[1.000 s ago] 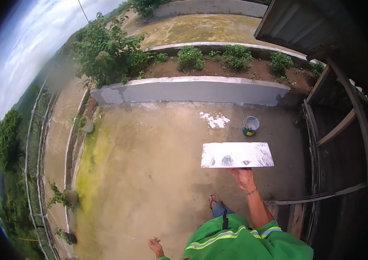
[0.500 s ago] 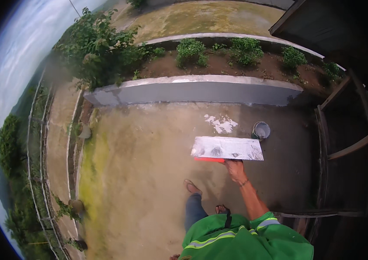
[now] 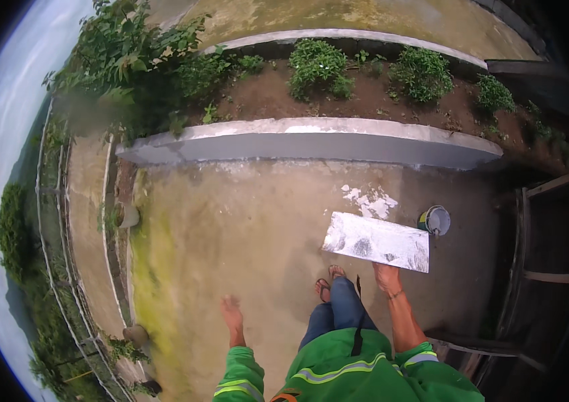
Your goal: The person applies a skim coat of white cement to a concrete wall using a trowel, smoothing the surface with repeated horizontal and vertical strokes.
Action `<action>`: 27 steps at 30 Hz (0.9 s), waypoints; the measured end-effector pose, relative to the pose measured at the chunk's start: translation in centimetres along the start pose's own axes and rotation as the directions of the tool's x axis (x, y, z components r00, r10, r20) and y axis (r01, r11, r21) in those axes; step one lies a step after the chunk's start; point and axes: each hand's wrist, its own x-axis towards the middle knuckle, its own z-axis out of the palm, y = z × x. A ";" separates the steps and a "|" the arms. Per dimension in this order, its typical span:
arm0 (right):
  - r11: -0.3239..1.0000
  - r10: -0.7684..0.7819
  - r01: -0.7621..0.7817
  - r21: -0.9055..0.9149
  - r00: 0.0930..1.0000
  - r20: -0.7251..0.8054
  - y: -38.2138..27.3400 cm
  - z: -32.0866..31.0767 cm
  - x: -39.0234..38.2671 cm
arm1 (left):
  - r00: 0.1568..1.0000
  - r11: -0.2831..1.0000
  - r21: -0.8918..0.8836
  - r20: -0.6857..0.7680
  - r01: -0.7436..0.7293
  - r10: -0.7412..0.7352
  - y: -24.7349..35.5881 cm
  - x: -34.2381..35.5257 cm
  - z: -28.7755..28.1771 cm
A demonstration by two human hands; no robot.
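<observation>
My right hand [image 3: 387, 278] grips a plastering trowel from below. Its wide rectangular metal plate [image 3: 378, 242] faces up, with whitish smears and dark patches on it. The plate covers most of the fingers and the handle. My left hand [image 3: 232, 311] hangs over the concrete floor at the left, a little blurred, fingers loosely stretched and nothing in it. Past the plate's right end stands a small open bucket [image 3: 437, 220] with greyish-white stuff inside. White flakes or splashes [image 3: 373, 202] lie on the floor just beyond the plate.
A low wall [image 3: 311, 144] crosses ahead, grey on its face with a pale top. Behind it, a soil bed [image 3: 257, 94] holds several bushes [image 3: 318, 63]. Wooden framing [image 3: 520, 261] stands to the right. Pots [image 3: 129, 215] and a rail fence [image 3: 56, 248] line the left.
My left hand has come into view at the lower left. The trowel has tilted, its right end nearer me, hiding the red handle. My feet now stand closer together.
</observation>
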 end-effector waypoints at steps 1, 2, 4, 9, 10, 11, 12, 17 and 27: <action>0.997 -0.026 0.026 0.068 1.000 -0.002 -0.4 2.1 2.0 | 0.994 0.994 -0.030 0.021 -0.109 0.110 6.5 3.8 2.7; 0.994 -0.029 0.029 0.102 1.000 -0.006 -0.2 4.1 4.0 | 0.982 0.982 -0.041 0.041 -0.183 0.185 13.2 6.4 5.4; 0.976 0.069 -0.076 0.204 0.997 0.039 0.9 8.8 8.5 | 0.965 0.966 -0.035 0.054 -0.255 0.256 21.0 10.9 8.6; 0.715 0.412 -0.421 0.558 0.899 0.149 6.3 20.5 20.4 | 0.912 0.916 -0.264 0.197 -0.303 0.359 24.4 20.7 19.0; 0.715 0.425 -0.410 0.566 0.898 0.114 8.0 23.1 22.9 | 0.918 0.924 -0.249 0.200 -0.291 0.343 24.4 22.5 21.0; 0.723 0.431 -0.391 0.570 0.899 0.070 9.9 24.7 26.0 | 0.903 0.928 -0.256 0.265 -0.271 0.337 24.0 24.4 23.6; 0.714 0.456 -0.410 0.567 0.887 0.066 12.0 26.5 28.4 | 0.886 0.937 -0.248 0.335 -0.245 0.320 23.1 26.5 25.5; 0.789 0.478 -0.483 0.380 0.871 0.114 26.7 32.2 40.5 | 0.892 0.880 -0.359 0.211 -0.310 0.400 18.6 39.6 39.3; 0.745 0.458 -0.471 0.472 0.876 0.150 47.8 41.2 58.3 | 0.768 0.832 -0.162 0.321 -0.531 0.554 9.6 54.3 43.9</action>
